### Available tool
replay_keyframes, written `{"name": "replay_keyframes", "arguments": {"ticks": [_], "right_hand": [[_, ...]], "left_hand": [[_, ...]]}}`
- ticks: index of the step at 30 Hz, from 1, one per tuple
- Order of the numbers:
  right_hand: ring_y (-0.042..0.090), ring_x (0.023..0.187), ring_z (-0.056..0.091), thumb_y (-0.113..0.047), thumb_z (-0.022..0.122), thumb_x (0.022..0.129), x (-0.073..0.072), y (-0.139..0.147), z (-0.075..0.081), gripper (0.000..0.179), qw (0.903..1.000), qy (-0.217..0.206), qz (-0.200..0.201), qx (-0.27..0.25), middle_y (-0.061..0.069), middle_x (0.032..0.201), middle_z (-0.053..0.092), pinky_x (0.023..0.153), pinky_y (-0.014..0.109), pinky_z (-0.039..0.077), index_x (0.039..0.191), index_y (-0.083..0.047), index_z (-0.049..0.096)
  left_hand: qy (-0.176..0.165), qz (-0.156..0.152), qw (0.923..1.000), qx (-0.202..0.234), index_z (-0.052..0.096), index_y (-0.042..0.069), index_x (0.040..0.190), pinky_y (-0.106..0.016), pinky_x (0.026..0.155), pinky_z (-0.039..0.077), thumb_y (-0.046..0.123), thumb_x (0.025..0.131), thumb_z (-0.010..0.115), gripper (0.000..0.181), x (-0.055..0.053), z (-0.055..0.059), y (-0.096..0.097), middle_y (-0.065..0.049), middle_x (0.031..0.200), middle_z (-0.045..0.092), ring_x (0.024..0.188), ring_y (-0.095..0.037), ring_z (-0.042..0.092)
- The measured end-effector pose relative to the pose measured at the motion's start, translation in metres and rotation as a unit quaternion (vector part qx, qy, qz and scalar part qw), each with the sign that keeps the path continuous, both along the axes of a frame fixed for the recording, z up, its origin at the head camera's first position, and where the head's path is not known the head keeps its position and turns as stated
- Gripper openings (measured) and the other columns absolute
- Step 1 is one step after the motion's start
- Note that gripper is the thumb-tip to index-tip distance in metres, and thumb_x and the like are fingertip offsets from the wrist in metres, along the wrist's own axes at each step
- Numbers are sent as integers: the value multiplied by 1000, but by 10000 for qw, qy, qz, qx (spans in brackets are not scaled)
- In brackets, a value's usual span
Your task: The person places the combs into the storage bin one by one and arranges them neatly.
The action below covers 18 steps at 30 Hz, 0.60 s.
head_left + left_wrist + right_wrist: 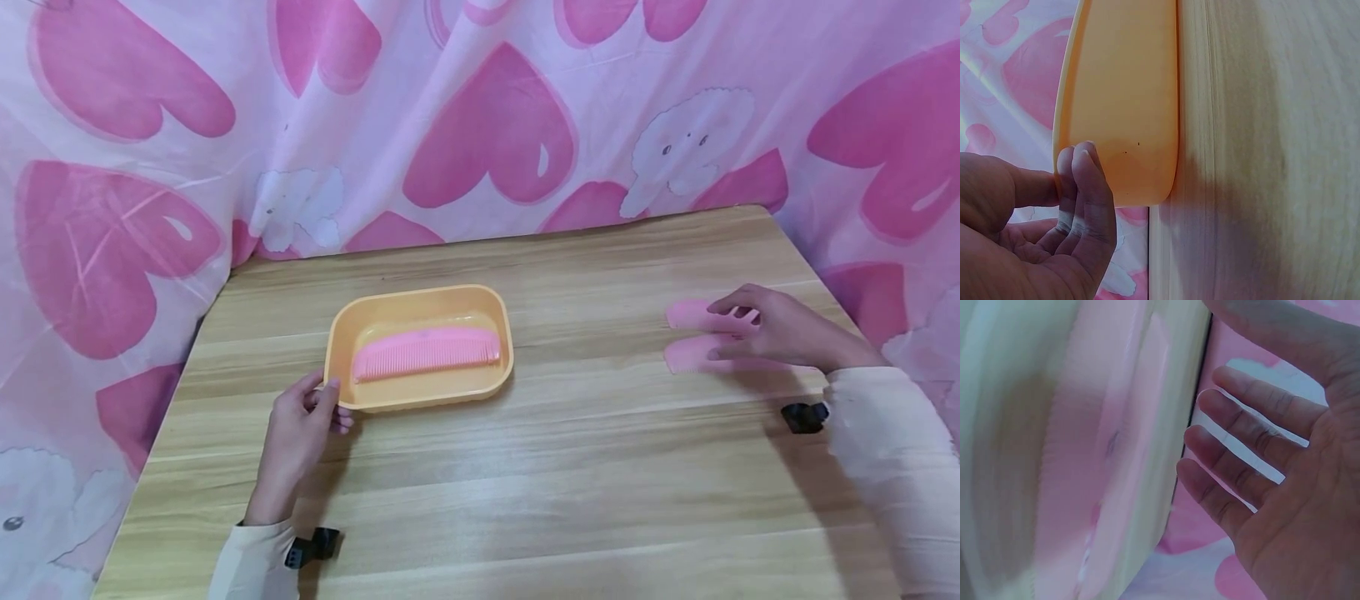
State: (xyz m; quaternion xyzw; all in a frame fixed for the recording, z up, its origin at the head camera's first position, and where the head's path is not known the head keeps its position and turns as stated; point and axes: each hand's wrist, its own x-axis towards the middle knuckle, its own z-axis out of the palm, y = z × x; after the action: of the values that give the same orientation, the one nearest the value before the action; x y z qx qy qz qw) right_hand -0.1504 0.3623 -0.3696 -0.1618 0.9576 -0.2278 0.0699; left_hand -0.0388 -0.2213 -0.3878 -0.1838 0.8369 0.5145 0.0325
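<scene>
A pink comb (427, 352) lies inside a yellow-orange plastic tub (341, 337) on the table's left half. My left hand (298, 429) pinches the tub's near left corner. In the left wrist view, the thumb is at the rim and the fingers press the outer wall (1125, 81). Two more pink combs, a farther one (684, 314) and a nearer one (690, 355), lie side by side at the right. Over them hovers my right hand (795, 329), partly covering both. The right wrist view shows its fingers (1229, 465) extended and apart from the blurred combs (1079, 456).
The wood-grain table (570, 492) bears the tub and combs. A pink curtain (600, 108) with hearts and white animal figures hangs behind and beside it. Black camera mounts sit at the left cuff (311, 546) and the right cuff (805, 417).
</scene>
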Motion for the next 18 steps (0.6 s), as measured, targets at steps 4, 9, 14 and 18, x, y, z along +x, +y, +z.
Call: {"name": "replay_keyframes", "arguments": {"ticks": [4,9,14,18], "right_hand": [[33,95,61,-31,96,68,2,13,-4,66,9999,-96,-105,20,18,112,65,72,28,52,119,1,69],[18,91,60,-27,98,63,5,30,-13,63,9998,132,-114,-35,17,109,67,70,22,50,113,0,72],[-4,85,54,-18,99,58,8,45,-23,58,9988,443,-21,-194,16,102,70,68,13,48,107,1,74],[-5,84,54,-20,100,58,10,52,-27,57,9989,408,-93,-215,15,100,71,70,9,44,106,0,75]], "left_hand": [[-29,46,10000,-44,45,-2,148,-27,64,62,22,109,48,46,0,0,0,-20,94,68,71,-15,67],[-69,40,9999,-100,44,-2,148,-27,64,62,22,109,48,46,1,-2,0,-20,96,68,72,-16,67],[-17,5,10000,-25,44,-3,148,-26,63,62,23,109,48,47,1,-1,0,-19,94,68,72,-15,67],[150,-55,9999,45,45,-4,147,-27,63,61,21,109,48,46,1,-1,-1,-20,90,67,69,-15,67]]}}
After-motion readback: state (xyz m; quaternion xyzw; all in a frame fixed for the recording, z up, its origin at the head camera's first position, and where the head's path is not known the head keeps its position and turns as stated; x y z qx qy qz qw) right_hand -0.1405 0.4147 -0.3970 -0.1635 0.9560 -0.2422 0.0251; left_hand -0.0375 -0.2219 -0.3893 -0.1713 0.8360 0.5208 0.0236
